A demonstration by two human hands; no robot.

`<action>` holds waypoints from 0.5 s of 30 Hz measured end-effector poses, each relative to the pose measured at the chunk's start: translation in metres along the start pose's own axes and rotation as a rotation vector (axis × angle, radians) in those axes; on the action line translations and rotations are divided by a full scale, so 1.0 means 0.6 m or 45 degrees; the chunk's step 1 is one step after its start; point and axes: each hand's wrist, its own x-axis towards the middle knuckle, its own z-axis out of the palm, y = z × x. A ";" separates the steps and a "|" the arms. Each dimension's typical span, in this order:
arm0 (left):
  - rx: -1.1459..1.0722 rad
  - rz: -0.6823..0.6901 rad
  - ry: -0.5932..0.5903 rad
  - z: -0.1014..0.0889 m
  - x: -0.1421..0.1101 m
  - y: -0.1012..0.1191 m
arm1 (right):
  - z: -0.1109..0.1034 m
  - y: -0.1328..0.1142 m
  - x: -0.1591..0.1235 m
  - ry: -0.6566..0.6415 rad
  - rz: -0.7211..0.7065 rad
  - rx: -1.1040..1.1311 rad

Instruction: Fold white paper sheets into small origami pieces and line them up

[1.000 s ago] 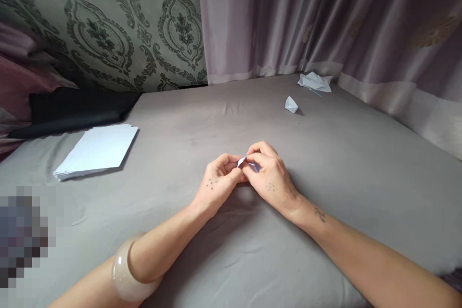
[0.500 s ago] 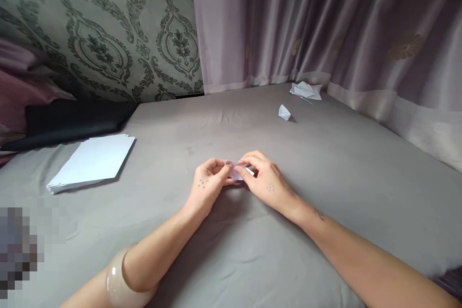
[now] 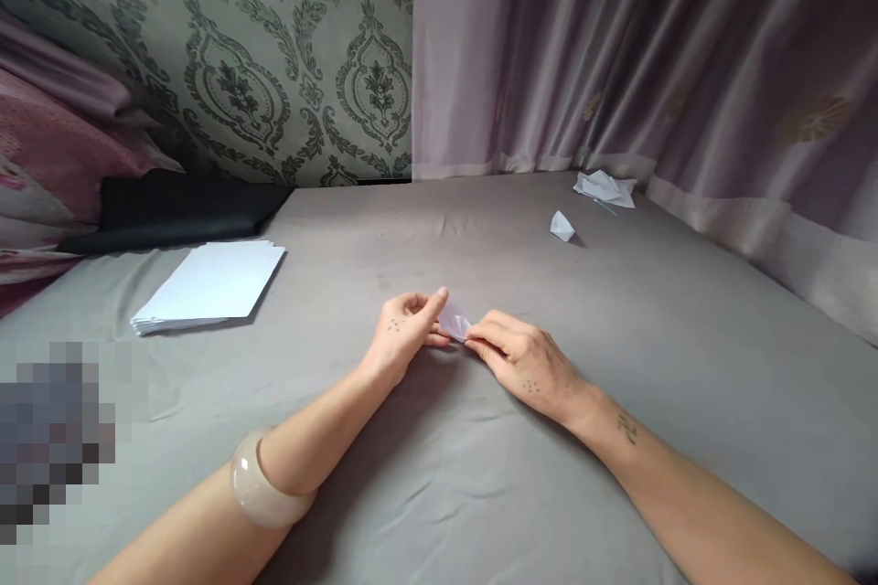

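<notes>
A small folded piece of pale paper (image 3: 454, 321) is between my hands, just above the grey sheet. My left hand (image 3: 412, 325) has it from the left, thumb raised along its edge and fingers behind and under it. At its lower right corner, my right hand (image 3: 525, 353) pinches the paper between thumb and fingertips. The paper's far side is hidden, and its folds are too small to make out fully.
To the left lies a stack of white paper sheets (image 3: 212, 283), with black cloth (image 3: 185, 210) behind it. A small folded paper piece (image 3: 562, 226) sits at the far right, near a pile of folded papers (image 3: 604, 187) and a thin bluish stick (image 3: 606, 207) by the curtain (image 3: 521, 46).
My right hand has slid right and down to the paper's corner, baring more of it. My left thumb has lifted. The whole view has shifted, so the surroundings appear farther right.
</notes>
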 end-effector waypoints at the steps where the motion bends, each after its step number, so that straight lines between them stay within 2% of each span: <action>1: -0.034 -0.019 0.009 -0.001 -0.001 0.004 | 0.000 0.001 0.001 0.026 0.030 -0.031; 4: -0.107 -0.050 0.013 -0.003 -0.004 0.015 | -0.008 0.014 0.009 0.093 0.164 -0.205; 6: -0.089 -0.051 -0.003 -0.005 -0.005 0.016 | -0.018 0.033 0.020 0.081 0.233 -0.344; 9: -0.052 -0.015 -0.029 -0.005 -0.004 0.009 | -0.038 0.076 0.046 0.054 0.359 -0.496; 11: -0.039 0.007 -0.049 -0.004 -0.002 0.004 | -0.051 0.108 0.066 0.029 0.511 -0.544; 15: -0.026 0.012 -0.053 -0.002 0.001 0.002 | -0.068 0.161 0.103 0.088 0.655 -0.568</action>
